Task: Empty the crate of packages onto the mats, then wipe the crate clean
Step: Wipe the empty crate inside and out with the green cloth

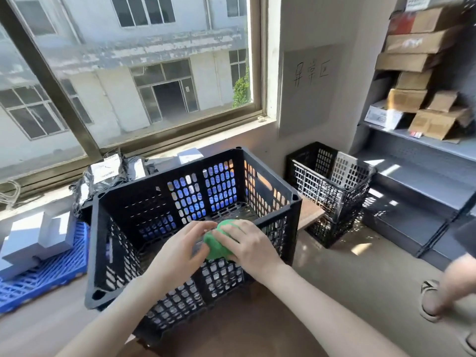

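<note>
Bright window [123, 73] daylight, soft blur, fisheye edges

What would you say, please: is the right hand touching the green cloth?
Touching. The head view shows the right hand draped over the green cloth, its fingers curled round it, with no gap.

Black slotted crate [144, 202] stands upright, green cloth [215, 244] at its near wall, white boxes [38, 238] on the blue mat [51, 274].

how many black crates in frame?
3: the near crate at centre; an upper crate apparently stacked on a lower crate beside the shelf. More may sit out of view.
</note>
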